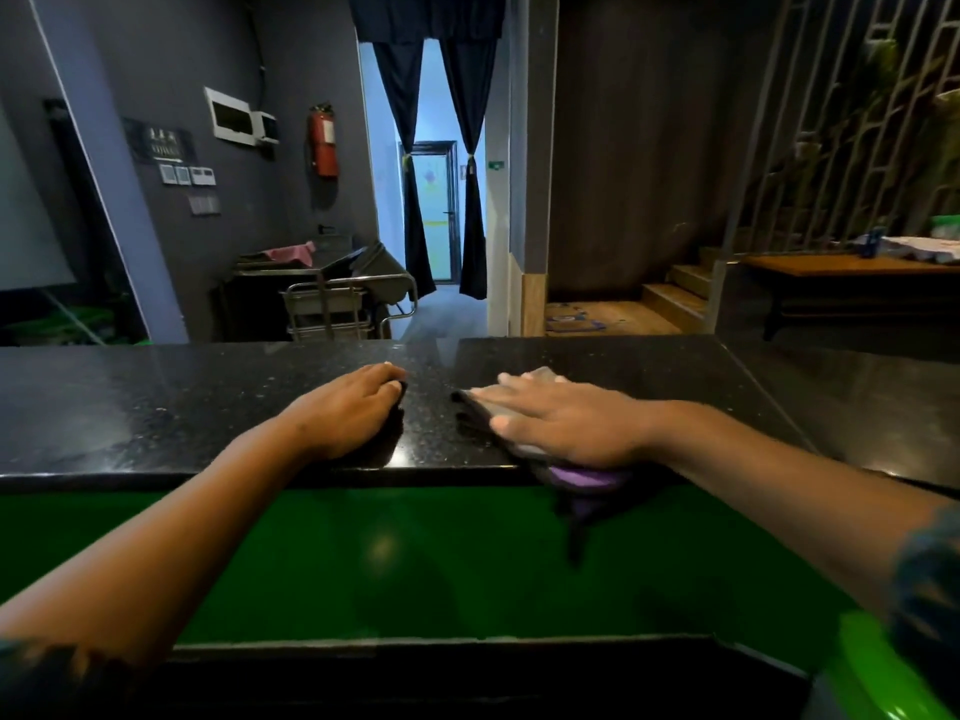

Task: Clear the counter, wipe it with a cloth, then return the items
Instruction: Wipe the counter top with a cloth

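Note:
A black speckled stone counter runs across the view. My right hand lies flat with straight fingers on a cloth. The cloth is purple where it hangs over the counter's near edge and looks pale under my fingers. My left hand rests on the counter to the left of it, fingers slightly bent over a small dark thing I cannot make out. The bare counter top shows no other items.
A green panel drops below the counter's near edge. Beyond the counter stand a metal trolley, a curtained doorway and wooden steps. A wooden table with items is at the far right.

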